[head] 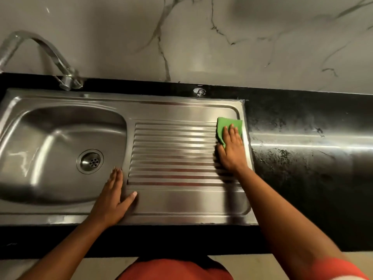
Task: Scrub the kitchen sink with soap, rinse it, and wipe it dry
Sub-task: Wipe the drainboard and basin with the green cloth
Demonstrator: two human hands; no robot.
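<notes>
Black speckled stone counter holds the stainless steel sink with ribbed drainboard: basin left, ribs right. The steel is shiny with light streaks and no suds visible, so likely the wipe-dry pass. Curved chrome tap is at the basin's back corner, no water seen. Left hand lies flat, fingers straight, between basin and ribs, probably bracing. Right hand is also flat, gripping nothing, pressing a folded green cloth onto the drainboard's far right corner.

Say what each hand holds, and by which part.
Nothing is gripped. The right hand presses flat on the near half of the green cloth; the left hand rests on the sink.
</notes>
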